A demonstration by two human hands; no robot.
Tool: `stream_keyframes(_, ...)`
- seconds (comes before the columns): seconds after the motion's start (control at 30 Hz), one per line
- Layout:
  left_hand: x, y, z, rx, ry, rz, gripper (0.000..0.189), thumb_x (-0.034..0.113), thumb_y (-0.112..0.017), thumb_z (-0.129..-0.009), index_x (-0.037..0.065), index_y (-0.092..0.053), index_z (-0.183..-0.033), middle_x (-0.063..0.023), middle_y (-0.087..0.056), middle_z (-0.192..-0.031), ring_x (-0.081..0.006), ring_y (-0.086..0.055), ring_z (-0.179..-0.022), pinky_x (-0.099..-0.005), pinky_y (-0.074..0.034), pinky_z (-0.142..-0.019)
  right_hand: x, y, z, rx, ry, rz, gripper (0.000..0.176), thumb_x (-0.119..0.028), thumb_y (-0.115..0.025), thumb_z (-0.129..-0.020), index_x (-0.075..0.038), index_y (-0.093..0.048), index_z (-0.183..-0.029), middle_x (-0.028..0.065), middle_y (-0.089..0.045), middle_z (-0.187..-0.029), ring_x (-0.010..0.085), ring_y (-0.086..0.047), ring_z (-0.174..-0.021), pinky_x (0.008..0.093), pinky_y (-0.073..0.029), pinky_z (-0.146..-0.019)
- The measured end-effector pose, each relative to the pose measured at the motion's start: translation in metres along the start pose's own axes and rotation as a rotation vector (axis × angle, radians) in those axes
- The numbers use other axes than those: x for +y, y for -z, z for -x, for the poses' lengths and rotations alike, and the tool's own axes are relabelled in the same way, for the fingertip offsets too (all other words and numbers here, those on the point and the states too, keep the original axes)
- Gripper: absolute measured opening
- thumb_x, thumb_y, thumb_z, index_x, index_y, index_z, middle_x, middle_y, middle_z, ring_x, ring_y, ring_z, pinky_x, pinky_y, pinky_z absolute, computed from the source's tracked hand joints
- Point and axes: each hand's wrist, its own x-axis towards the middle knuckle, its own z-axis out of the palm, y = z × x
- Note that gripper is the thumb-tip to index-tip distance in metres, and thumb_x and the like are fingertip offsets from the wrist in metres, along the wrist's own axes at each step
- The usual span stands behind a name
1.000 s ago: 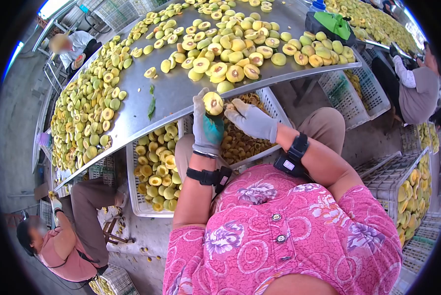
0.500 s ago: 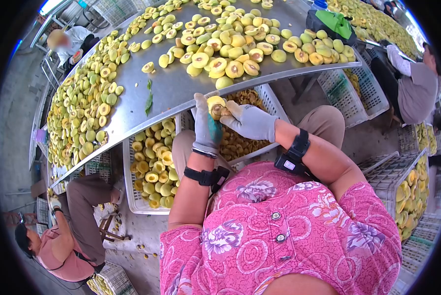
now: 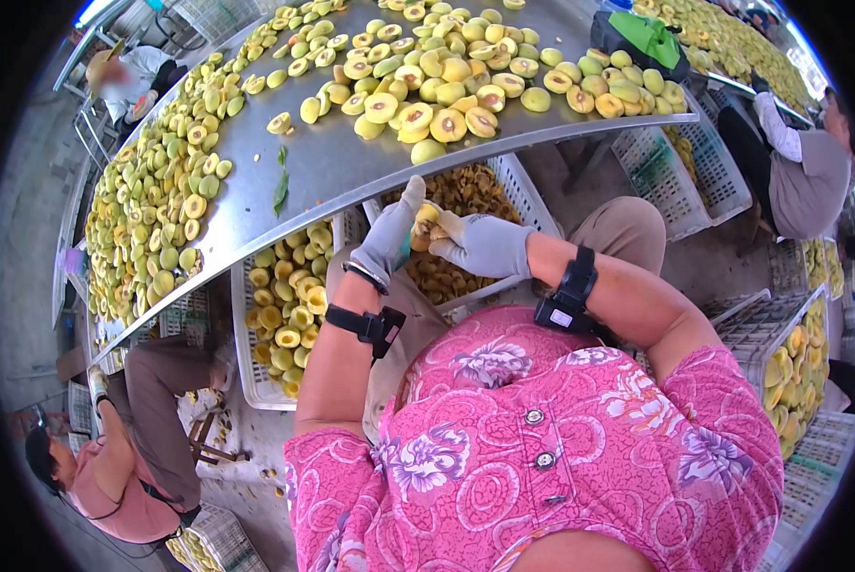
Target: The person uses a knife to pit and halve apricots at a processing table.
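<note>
My left hand [image 3: 389, 234], in a grey glove with a green palm, holds a yellow peach half [image 3: 425, 219] just below the table edge. Its fingers wrap the fruit from the left while the thumb points up. From the right, my gloved right hand [image 3: 489, 246] presses closed, brown-stained fingertips against the fruit's cut side. Whatever those fingertips grip is hidden. Under the hands stands a white crate [image 3: 532, 195] of brown pits and scraps. To its left, another white crate [image 3: 246, 353] holds hollowed peach halves.
The metal table [image 3: 256, 195] bears many cut peach halves [image 3: 446, 86], a green leaf [image 3: 281, 181] and a green-and-black bag [image 3: 648, 40]. Co-workers sit at lower left [image 3: 113, 477], upper left [image 3: 127, 76] and right [image 3: 809, 181]. A filled crate [image 3: 747, 348] stands at my right.
My left hand has shifted slightly left and down and turned, so the peach half's cut face shows less. My right hand stays at the fruit. The view has shifted a little.
</note>
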Motion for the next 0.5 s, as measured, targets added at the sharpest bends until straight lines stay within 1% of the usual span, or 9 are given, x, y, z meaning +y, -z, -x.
stream_keyframes(0.03,0.000,0.002,-0.003,-0.005,0.035,0.000,0.046,0.045,-0.056,-0.095,0.004,-0.053,-0.115,-0.0088,-0.062,-0.099,-0.0181,-0.063,-0.091,-0.0310,-0.054,-0.080,0.000,-0.002,0.000,0.006,-0.022,-0.010,0.034,-0.032,-0.050,-0.097,-0.002,-0.046,-0.112,0.0243,-0.065,-0.087,0.0442,-0.062,-0.083,0.0491,-0.047,-0.070)
stream_keyframes(0.1,0.004,-0.015,0.012,0.015,-0.062,-0.031,0.055,0.054,-0.049,-0.095,0.001,-0.059,-0.108,-0.0071,-0.063,-0.096,-0.0145,-0.061,-0.083,-0.0294,-0.052,-0.074,-0.001,-0.003,-0.002,0.021,-0.043,-0.020,0.032,-0.031,-0.050,-0.097,-0.002,-0.047,-0.111,0.0239,-0.064,-0.086,0.0441,-0.062,-0.082,0.0479,-0.048,-0.069)
stream_keyframes(0.2,-0.019,-0.011,-0.001,0.080,-0.571,0.123,0.059,0.055,-0.044,-0.096,0.001,-0.052,-0.116,-0.0113,-0.061,-0.106,-0.0196,-0.060,-0.097,-0.0345,-0.052,-0.084,-0.001,-0.008,-0.012,0.204,0.001,-0.122,0.030,-0.027,-0.051,-0.097,-0.001,-0.049,-0.112,0.0236,-0.063,-0.084,0.0449,-0.061,-0.080,0.0462,-0.047,-0.066)
stream_keyframes(0.23,-0.024,-0.014,-0.003,0.079,-0.571,0.119,0.059,0.055,-0.044,-0.096,0.001,-0.052,-0.116,-0.0113,-0.061,-0.106,-0.0196,-0.060,-0.097,-0.0345,-0.052,-0.084,0.003,-0.018,-0.019,0.280,0.054,-0.156,0.028,-0.026,-0.052,-0.097,-0.002,-0.050,-0.111,0.0197,-0.063,-0.079,0.0398,-0.061,-0.074,0.0424,-0.047,-0.063)
stream_keyframes(0.3,-0.023,-0.028,0.004,0.178,-0.803,0.223,0.057,0.053,-0.044,-0.097,-0.001,-0.052,-0.114,-0.0130,-0.061,-0.106,-0.0222,-0.059,-0.099,-0.0372,-0.052,-0.086,-0.002,-0.025,-0.028,0.351,0.115,-0.193,0.026,-0.025,-0.052,-0.098,-0.003,-0.051,-0.110,0.0158,-0.062,-0.074,0.0347,-0.062,-0.067,0.0386,-0.046,-0.059)
stream_keyframes(0.37,-0.017,-0.032,0.004,0.222,-0.788,0.376,0.055,0.052,-0.044,-0.097,-0.001,-0.054,-0.107,-0.0147,-0.061,-0.101,-0.0255,-0.061,-0.094,-0.0402,-0.053,-0.084,-0.014,-0.025,-0.030,0.217,-0.049,-0.659,0.023,-0.027,-0.051,-0.099,-0.006,-0.052,-0.109,0.0049,-0.057,-0.068,0.0186,-0.057,-0.056,0.0305,-0.043,-0.052)
stream_keyframes(0.4,-0.015,-0.027,0.003,0.182,-0.724,0.405,0.054,0.052,-0.044,-0.097,-0.001,-0.055,-0.103,-0.0150,-0.062,-0.098,-0.0262,-0.062,-0.089,-0.0417,-0.054,-0.081,-0.031,-0.011,-0.023,0.104,-0.158,-0.788,0.022,-0.030,-0.047,-0.101,-0.010,-0.051,-0.108,-0.0015,-0.051,-0.066,0.0079,-0.047,-0.049,0.0247,-0.037,-0.044)
stream_keyframes(0.43,-0.014,-0.024,0.003,0.140,-0.657,0.433,0.054,0.052,-0.044,-0.097,0.000,-0.056,-0.099,-0.0153,-0.062,-0.096,-0.0270,-0.063,-0.084,-0.0431,-0.055,-0.078,-0.037,-0.004,-0.020,0.101,-0.158,-0.791,0.022,-0.030,-0.047,-0.101,-0.010,-0.051,-0.108,-0.0015,-0.051,-0.066,0.0079,-0.047,-0.049,0.0247,-0.037,-0.044)
stream_keyframes(0.5,-0.008,-0.024,0.005,0.104,-0.613,0.490,0.053,0.051,-0.043,-0.098,0.000,-0.057,-0.092,-0.0161,-0.062,-0.089,-0.0283,-0.063,-0.076,-0.0441,-0.056,-0.072,-0.038,0.005,-0.016,-0.113,-0.312,-0.837,0.024,-0.033,-0.044,-0.101,-0.012,-0.051,-0.110,-0.0016,-0.049,-0.064,0.0090,-0.044,-0.043,0.0263,-0.034,-0.038)
